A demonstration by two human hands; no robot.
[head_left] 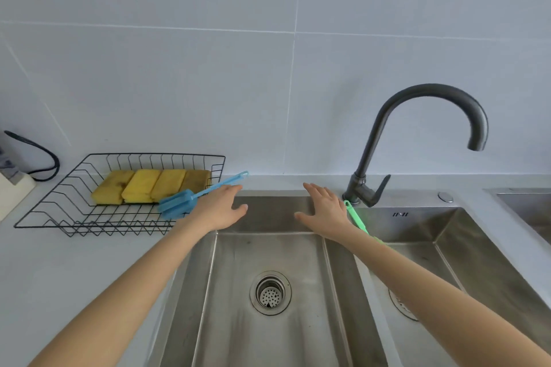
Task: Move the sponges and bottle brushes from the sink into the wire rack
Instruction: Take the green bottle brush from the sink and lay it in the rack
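Note:
A black wire rack (50, 211) stands on the counter left of the sink and holds several yellow sponges (140, 186) in a row. A blue bottle brush (179, 202) lies across the rack's right corner, handle pointing up and right. My left hand (222, 207) hovers open just right of that brush, over the sink's back left edge. My right hand (326, 211) is open over the back of the left basin (268, 250). A green bottle brush (357, 222) leans in the right basin, mostly hidden behind my right hand and forearm.
A dark curved faucet (417, 128) rises behind the divider, spout over the right basin (465, 250). The left basin shows a drain strainer (269, 292). A black cable (38, 155) and a beige object sit at the far left. A second sink edge (524, 202) is at the right.

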